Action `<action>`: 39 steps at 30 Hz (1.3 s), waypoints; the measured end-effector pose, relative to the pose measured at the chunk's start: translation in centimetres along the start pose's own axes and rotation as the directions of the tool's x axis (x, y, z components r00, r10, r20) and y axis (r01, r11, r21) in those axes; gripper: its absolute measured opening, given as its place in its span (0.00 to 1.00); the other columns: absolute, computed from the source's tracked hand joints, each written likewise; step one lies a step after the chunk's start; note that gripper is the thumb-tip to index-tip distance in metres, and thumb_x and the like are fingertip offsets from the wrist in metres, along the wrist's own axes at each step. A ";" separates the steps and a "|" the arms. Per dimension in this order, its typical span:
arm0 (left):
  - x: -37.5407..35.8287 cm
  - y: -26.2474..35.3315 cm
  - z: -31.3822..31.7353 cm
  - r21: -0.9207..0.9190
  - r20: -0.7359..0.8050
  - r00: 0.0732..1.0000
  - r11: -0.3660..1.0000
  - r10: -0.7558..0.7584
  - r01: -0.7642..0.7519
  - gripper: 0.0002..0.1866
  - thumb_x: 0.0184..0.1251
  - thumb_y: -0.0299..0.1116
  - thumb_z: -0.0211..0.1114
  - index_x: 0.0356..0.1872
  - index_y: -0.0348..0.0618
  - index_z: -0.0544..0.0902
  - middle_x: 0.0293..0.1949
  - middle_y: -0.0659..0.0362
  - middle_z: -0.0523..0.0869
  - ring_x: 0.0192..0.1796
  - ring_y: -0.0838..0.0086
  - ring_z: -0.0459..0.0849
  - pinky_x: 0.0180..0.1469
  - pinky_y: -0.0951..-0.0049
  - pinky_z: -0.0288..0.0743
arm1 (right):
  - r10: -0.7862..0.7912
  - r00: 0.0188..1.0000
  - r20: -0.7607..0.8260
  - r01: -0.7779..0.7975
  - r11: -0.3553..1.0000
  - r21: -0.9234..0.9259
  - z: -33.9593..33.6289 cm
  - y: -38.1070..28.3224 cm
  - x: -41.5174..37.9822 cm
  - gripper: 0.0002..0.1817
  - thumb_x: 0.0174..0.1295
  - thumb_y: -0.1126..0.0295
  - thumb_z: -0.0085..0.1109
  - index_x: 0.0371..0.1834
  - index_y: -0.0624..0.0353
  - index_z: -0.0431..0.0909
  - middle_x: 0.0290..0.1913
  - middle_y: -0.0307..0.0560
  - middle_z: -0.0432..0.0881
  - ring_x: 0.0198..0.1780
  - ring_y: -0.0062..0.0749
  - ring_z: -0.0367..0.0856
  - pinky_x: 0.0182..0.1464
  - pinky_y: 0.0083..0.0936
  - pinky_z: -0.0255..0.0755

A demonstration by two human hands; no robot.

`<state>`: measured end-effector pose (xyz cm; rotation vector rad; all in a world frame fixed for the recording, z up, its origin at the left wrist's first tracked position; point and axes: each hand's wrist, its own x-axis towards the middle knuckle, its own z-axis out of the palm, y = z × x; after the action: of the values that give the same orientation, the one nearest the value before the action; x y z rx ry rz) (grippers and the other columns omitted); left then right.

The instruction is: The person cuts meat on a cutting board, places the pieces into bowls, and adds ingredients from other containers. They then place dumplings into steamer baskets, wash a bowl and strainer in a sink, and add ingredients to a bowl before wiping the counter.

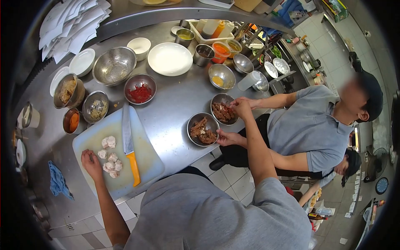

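Note:
My left hand (91,163) rests on the left side of the cutting board (150,156), fingers slightly curled and apart, holding nothing. Beside it lie several pale, whitish chunks of food (110,164). A large knife (130,148) with a yellow handle lies across the board. My right hand (242,108) reaches over the rim of a metal bowl (223,98) of brown meat pieces (222,112). Its fingertips are pinched together; what they hold, if anything, is too small to make out.
A co-worker's hand (226,137) holds another metal bowl (193,121) of meat; their other hand (251,102) is beside mine. Bowls of red strips (140,93) and pale chopped food (96,110), a white plate (170,59) and a blue cloth (59,181) surround the board.

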<state>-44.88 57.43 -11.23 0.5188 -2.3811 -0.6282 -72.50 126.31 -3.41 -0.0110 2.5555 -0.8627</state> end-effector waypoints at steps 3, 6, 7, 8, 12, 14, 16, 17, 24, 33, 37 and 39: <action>0.2 0.3 0.0 -0.022 0.019 1.000 1.000 -0.018 0.019 0.04 0.63 0.22 0.61 0.37 0.34 0.81 0.48 0.45 0.83 0.52 0.50 0.81 0.57 0.57 0.73 | 0.063 0.995 -0.076 -0.041 0.964 0.263 0.4 -1.9 -2.0 0.13 0.67 0.74 0.62 0.52 0.68 0.78 0.41 0.47 0.86 0.36 0.26 0.86 0.37 0.20 0.81; 0.1 0.1 0.0 0.050 -0.018 0.999 0.998 0.028 -0.027 0.04 0.63 0.22 0.61 0.37 0.34 0.81 0.47 0.45 0.83 0.51 0.50 0.81 0.56 0.57 0.74 | 0.078 0.996 -0.046 -0.042 0.848 0.529 0.8 -7.7 -6.4 0.11 0.65 0.75 0.63 0.49 0.67 0.80 0.38 0.45 0.86 0.36 0.26 0.85 0.37 0.19 0.79; 0.2 0.3 -0.1 0.020 -0.009 1.000 1.000 0.010 -0.010 0.04 0.63 0.22 0.62 0.37 0.34 0.81 0.47 0.45 0.83 0.50 0.49 0.81 0.56 0.57 0.74 | 0.068 0.998 -0.015 -0.043 0.781 0.623 1.6 -9.1 -7.4 0.09 0.64 0.75 0.64 0.45 0.67 0.82 0.36 0.43 0.86 0.34 0.25 0.84 0.37 0.19 0.78; 0.3 0.5 -0.1 -0.013 0.001 1.000 1.000 -0.007 0.007 0.04 0.63 0.22 0.62 0.37 0.34 0.81 0.47 0.45 0.84 0.50 0.49 0.81 0.56 0.57 0.74 | 0.069 0.998 0.005 -0.057 0.779 0.625 2.9 -10.0 -8.0 0.09 0.64 0.75 0.64 0.45 0.67 0.82 0.36 0.43 0.86 0.34 0.25 0.84 0.37 0.19 0.78; 0.1 -0.2 0.2 0.006 -0.019 1.000 1.000 0.016 -0.016 0.04 0.64 0.23 0.62 0.37 0.34 0.81 0.47 0.46 0.84 0.50 0.51 0.82 0.55 0.58 0.74 | -0.130 0.972 0.195 0.079 0.965 0.251 8.4 -11.8 -8.8 0.09 0.63 0.76 0.63 0.45 0.63 0.84 0.35 0.46 0.86 0.34 0.23 0.84 0.38 0.21 0.78; 0.1 0.0 0.2 -0.003 -0.020 1.000 1.000 0.002 -0.002 0.04 0.64 0.23 0.62 0.37 0.34 0.81 0.47 0.45 0.84 0.50 0.51 0.82 0.55 0.58 0.75 | -0.164 0.965 0.206 0.186 0.978 -0.094 9.5 -11.6 -8.6 0.09 0.62 0.76 0.63 0.44 0.61 0.85 0.34 0.47 0.86 0.33 0.24 0.84 0.37 0.22 0.77; 0.2 0.0 0.0 -0.009 -0.024 1.000 1.000 -0.014 0.014 0.04 0.64 0.23 0.62 0.37 0.34 0.81 0.47 0.45 0.84 0.50 0.52 0.82 0.55 0.58 0.75 | 0.050 0.991 0.121 -0.067 0.987 0.143 9.8 -11.8 -8.3 0.07 0.60 0.75 0.64 0.41 0.59 0.84 0.32 0.43 0.86 0.34 0.22 0.83 0.36 0.21 0.75; 0.2 0.0 0.0 -0.004 -0.024 1.000 1.000 -0.007 0.007 0.03 0.64 0.23 0.62 0.37 0.34 0.81 0.47 0.46 0.84 0.50 0.52 0.83 0.55 0.58 0.75 | 0.051 0.991 0.122 -0.069 0.987 0.144 9.7 -11.8 -8.3 0.07 0.60 0.75 0.64 0.41 0.59 0.84 0.32 0.43 0.86 0.34 0.22 0.83 0.36 0.21 0.75; 0.2 -0.1 0.1 -0.033 -0.001 0.999 0.999 -0.040 0.040 0.03 0.64 0.22 0.61 0.38 0.34 0.80 0.47 0.46 0.84 0.51 0.53 0.82 0.57 0.59 0.74 | -0.166 0.979 0.116 0.181 0.975 -0.126 7.9 -13.5 -8.9 0.05 0.54 0.75 0.67 0.34 0.61 0.85 0.30 0.45 0.86 0.32 0.29 0.85 0.36 0.25 0.76; 0.6 0.3 -0.2 0.029 -0.035 0.999 0.999 0.020 -0.019 0.06 0.56 0.22 0.63 0.35 0.36 0.81 0.46 0.45 0.84 0.51 0.48 0.81 0.57 0.54 0.73 | -0.537 0.843 -0.035 0.522 0.832 -0.189 12.3 -22.9 -2.2 0.08 0.60 0.68 0.62 0.38 0.58 0.86 0.39 0.52 0.85 0.45 0.48 0.83 0.48 0.39 0.76; 0.5 0.4 -0.3 0.008 -0.028 1.000 1.000 0.014 -0.014 0.06 0.56 0.22 0.63 0.35 0.36 0.81 0.46 0.46 0.84 0.52 0.47 0.80 0.57 0.53 0.73 | -0.626 0.778 -0.061 0.574 0.746 -0.337 19.7 -31.3 5.1 0.07 0.60 0.66 0.61 0.36 0.54 0.87 0.40 0.51 0.85 0.44 0.46 0.84 0.47 0.41 0.78; 0.7 0.6 -0.4 0.011 -0.030 1.000 1.000 0.008 -0.007 0.05 0.57 0.22 0.63 0.35 0.36 0.81 0.45 0.45 0.84 0.52 0.47 0.80 0.57 0.53 0.73 | -0.681 0.713 -0.168 0.564 0.699 -0.440 23.4 -32.0 9.6 0.07 0.61 0.67 0.59 0.34 0.53 0.87 0.40 0.51 0.85 0.44 0.45 0.84 0.46 0.41 0.79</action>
<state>-45.24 57.42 -10.30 0.5203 -2.3582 -0.5997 -75.76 85.71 -5.36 -1.0106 3.0301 -0.6252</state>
